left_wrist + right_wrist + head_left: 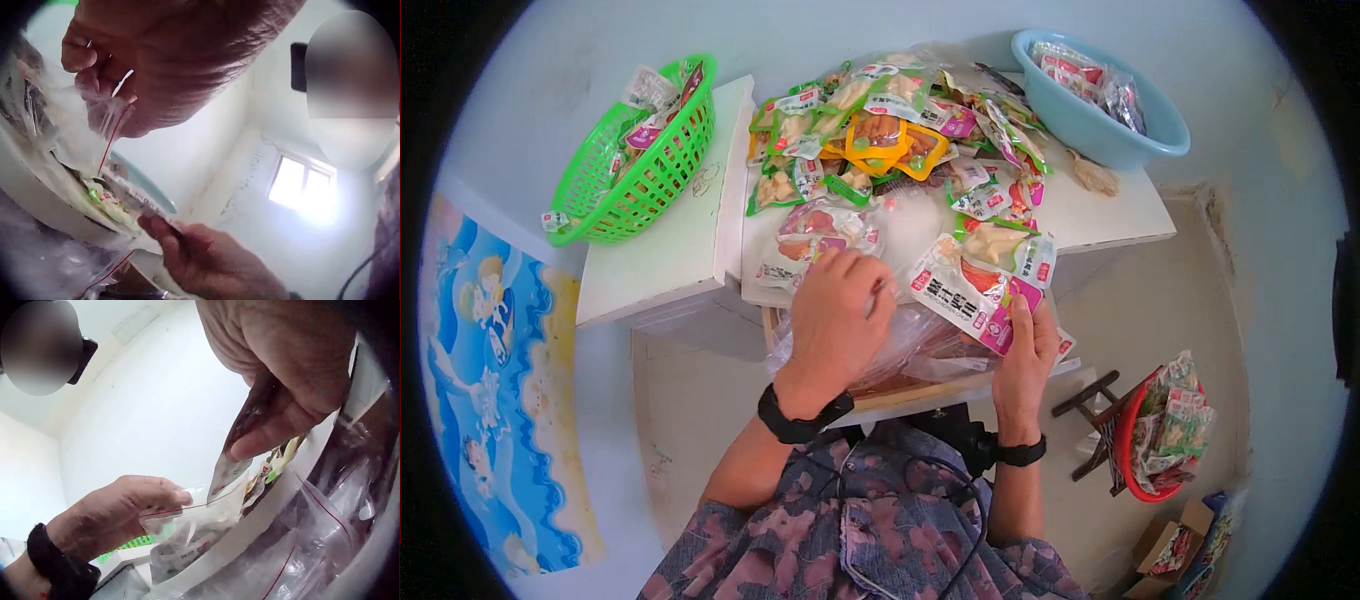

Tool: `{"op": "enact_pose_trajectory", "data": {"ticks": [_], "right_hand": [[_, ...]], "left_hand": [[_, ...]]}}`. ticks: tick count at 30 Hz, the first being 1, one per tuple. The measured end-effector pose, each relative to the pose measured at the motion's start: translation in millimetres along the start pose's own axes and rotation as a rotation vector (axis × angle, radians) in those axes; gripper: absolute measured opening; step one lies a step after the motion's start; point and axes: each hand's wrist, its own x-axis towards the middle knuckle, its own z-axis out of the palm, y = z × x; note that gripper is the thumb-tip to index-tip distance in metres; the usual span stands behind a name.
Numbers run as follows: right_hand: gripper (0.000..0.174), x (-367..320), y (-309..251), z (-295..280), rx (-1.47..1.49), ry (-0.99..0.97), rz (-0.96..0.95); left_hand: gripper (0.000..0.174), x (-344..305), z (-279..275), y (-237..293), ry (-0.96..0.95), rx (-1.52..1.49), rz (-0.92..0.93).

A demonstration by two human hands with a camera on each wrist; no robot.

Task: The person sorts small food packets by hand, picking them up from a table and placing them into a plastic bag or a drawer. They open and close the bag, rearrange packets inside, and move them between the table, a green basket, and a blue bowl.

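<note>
My left hand pinches the upper edge of a clear zip bag, whose red zip line shows in both wrist views. Inside or behind that film lie white printed packets; which of the two, I cannot tell. Between thumb and fingers, my right hand grips a white and pink printed packet, tilted just right of the bag. Another packet with green edging lies directly behind it. A large heap of green, yellow and white food packets covers the back of the white table.
A green basket with packets stands at the left, a blue basin with packets at the back right. More clear zip bags lie at the near edge. A red basin of packets rests on a stool, with an open carton below.
</note>
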Motion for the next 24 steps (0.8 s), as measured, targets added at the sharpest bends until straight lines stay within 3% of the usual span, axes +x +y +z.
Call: {"op": "enact_pose_trajectory", "data": {"ticks": [3, 6, 14, 20, 24], "right_hand": [[0.019, -1.5, 4.4, -4.0, 0.000, 0.000, 0.019], [0.017, -8.8, -4.6, -5.5, 0.082, -0.032, 0.063], [0.019, -12.0, -33.9, -10.9, 0.133, 0.033, 0.076], [0.019, -2.8, -40.9, 13.2, 0.121, -0.108, 0.074], [0.016, 6.7, -32.5, 34.5, 0.080, -0.240, 0.082]], "left_hand": [[0.010, 5.8, -12.8, -5.0, 0.026, -0.381, -0.286], [0.006, 12.1, -27.7, -12.0, 0.046, -0.555, -0.414], [0.007, 14.7, -31.9, -8.9, 0.093, -0.511, -0.341], [0.008, 16.6, -20.7, 25.5, 0.172, -0.119, -0.131], [0.015, 10.8, -10.2, 25.9, 0.193, -0.059, -0.007]]}}
